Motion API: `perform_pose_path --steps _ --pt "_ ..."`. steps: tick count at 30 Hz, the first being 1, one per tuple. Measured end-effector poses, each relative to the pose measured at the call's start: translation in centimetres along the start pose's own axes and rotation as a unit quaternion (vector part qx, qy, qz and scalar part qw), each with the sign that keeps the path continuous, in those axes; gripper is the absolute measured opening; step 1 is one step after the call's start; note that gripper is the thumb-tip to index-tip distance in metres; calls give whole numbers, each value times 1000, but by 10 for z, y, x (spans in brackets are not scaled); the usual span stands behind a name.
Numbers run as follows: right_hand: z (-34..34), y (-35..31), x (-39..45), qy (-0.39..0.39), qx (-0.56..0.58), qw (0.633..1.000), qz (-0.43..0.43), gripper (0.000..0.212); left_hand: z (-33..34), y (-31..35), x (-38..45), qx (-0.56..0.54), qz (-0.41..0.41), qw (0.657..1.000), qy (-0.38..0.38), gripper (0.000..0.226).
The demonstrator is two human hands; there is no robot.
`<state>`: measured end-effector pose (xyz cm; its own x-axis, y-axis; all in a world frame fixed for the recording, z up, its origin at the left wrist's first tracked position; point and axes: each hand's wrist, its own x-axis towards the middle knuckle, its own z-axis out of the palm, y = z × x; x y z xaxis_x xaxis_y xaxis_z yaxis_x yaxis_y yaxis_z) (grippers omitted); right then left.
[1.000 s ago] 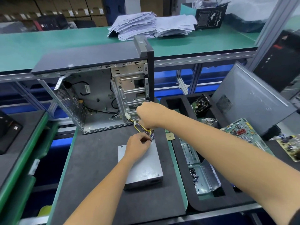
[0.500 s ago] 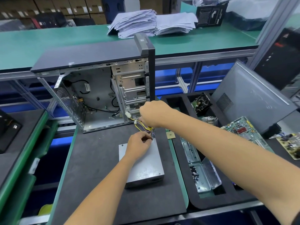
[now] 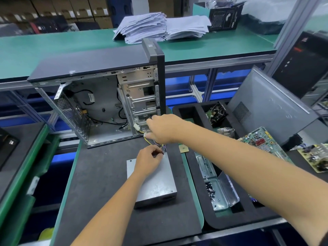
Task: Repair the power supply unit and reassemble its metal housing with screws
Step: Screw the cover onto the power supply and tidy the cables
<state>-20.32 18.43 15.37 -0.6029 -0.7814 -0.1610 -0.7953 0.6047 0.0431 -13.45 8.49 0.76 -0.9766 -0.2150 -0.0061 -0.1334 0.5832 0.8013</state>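
The grey metal power supply unit (image 3: 156, 185) lies flat on the black mat in front of an open computer case (image 3: 99, 103). A bundle of yellow and black cables (image 3: 148, 137) with white connectors runs from the unit's far end toward the case's drive cage. My left hand (image 3: 148, 161) rests on the unit's far end and pinches the cables where they leave the housing. My right hand (image 3: 165, 128) reaches across and grips the cable bundle near a white connector at the case's lower front corner.
A black foam tray (image 3: 209, 222) to the right holds a metal box of screws (image 3: 211, 192), brackets and a fan. A green circuit board (image 3: 260, 142) and a leaning grey side panel (image 3: 269, 107) stand farther right. Stacked papers (image 3: 159, 27) lie on the green shelf behind.
My right hand has shifted slightly left and toward the case with the cables. My left hand stays on the unit's far end.
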Motion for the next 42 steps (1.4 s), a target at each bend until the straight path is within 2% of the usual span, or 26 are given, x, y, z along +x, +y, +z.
perform_pose_path --steps 2,3,6,7,10,15,18,22,24,27,31,34,39,42 --pt "-4 1 0 -48 91 995 -13 9 0 0 0 5 5 1000 5 27" --pt "-7 1 -1 -55 98 993 -25 10 0 0 0 8 7 1000 8 29" --pt "-9 2 -3 4 30 999 -20 7 1 0 0 7 8 1000 5 31" --pt "-8 3 -3 24 4 1000 -6 13 1 0 0 7 7 1000 5 31" --pt "-5 4 -3 32 -63 997 17 17 1 -1 1 8 8 1000 2 28" --pt "-6 10 -6 -55 73 995 -30 14 2 -3 1 6 5 1000 3 21" --pt "-7 8 -5 -19 41 998 -30 3 2 -2 1 9 4 1000 3 21" --pt "-2 7 -4 24 -9 1000 18 21 1 -1 0 14 3 1000 3 23" --pt "-2 9 -5 1 -9 1000 16 19 2 -1 0 13 1 1000 0 23" --pt "-7 11 -7 -70 71 995 -20 15 2 0 0 18 3 1000 1 26" --pt "-8 4 -9 -21 29 999 -14 4 1 1 0 30 -4 1000 2 28" --pt "-5 0 -6 3 -1 1000 -1 12 2 1 -1 37 -13 999 -2 25" --pt "-10 4 -3 -88 49 994 -30 11 1 2 -1 48 -22 999 -4 23" --pt "-12 2 -3 -57 21 998 -23 4 0 3 -2 49 -18 999 -7 24"
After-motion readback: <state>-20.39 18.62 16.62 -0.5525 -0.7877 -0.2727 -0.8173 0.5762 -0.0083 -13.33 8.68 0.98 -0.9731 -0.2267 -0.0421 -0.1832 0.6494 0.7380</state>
